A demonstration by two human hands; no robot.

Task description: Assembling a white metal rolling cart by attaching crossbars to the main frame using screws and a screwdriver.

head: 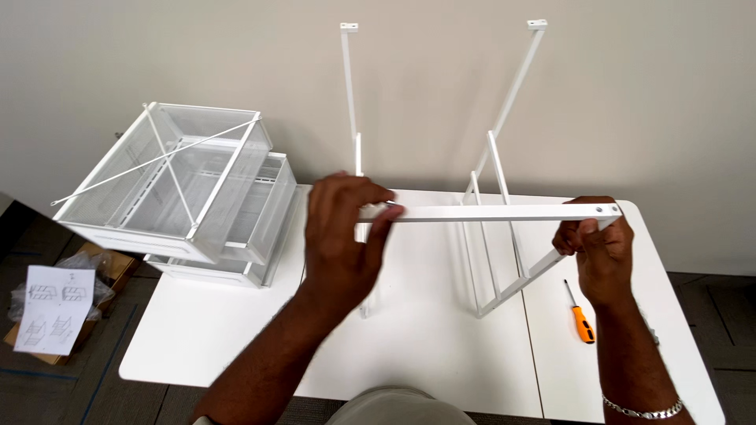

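Two bare hands are holding a white metal crossbar (496,212) level above the tabletop (425,338). The left hand (340,240) is reaching up from the lower centre, its fingers and thumb closing around the bar's left end, with the back of the hand facing the camera. The right hand (598,250) is curling shut around the bar's right end, just below the corner where the bar is meeting a slanting white rail; a silver bracelet (642,411) is circling that wrist. Behind the bar, a white metal frame (492,236) is standing on the tabletop, its two long legs (516,86) pointing upward against the plain beige wall (630,102). An orange-handled screwdriver (581,319) is lying on the tabletop just beside the right forearm. The tabletop is white with rounded corners, sitting over dark floor tiles. At the left rear, two white mesh drawer baskets (177,197) are resting stacked and tilted, with thin white cross-braces (161,157) lying over the upper one; whether anything lies inside them cannot be told. On the floor at left, a folded instruction sheet (53,308) is lying over a cardboard box (110,267).
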